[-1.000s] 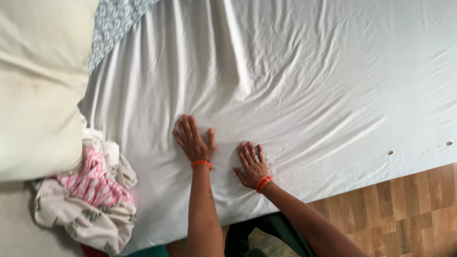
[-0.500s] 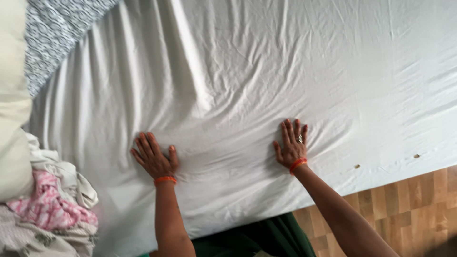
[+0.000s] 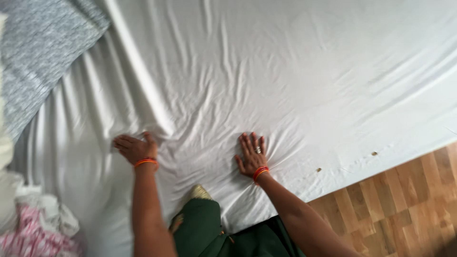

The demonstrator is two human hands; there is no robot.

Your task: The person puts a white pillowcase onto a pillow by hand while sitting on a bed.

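Observation:
A wrinkled white bed sheet (image 3: 285, 71) covers the mattress and fills most of the view. My left hand (image 3: 132, 147) lies flat on the sheet at the lower left, fingers pointing left, next to a long raised fold. An orange bangle circles its wrist. My right hand (image 3: 251, 153) presses flat on the sheet near the bed's front edge, fingers spread, with a ring and a red bangle. Creases fan out from it. Neither hand holds anything.
A grey patterned pillow (image 3: 38, 43) lies at the upper left. Pink and white crumpled cloth (image 3: 33, 233) sits at the lower left. Wooden parquet floor (image 3: 404, 200) shows at the lower right. My green-clad knee (image 3: 200, 219) rests against the bed edge.
My left hand has slid left and turned its fingers sideways. My right hand has come back left toward the bed's edge. The view has shifted and my knee has come up onto the bed edge.

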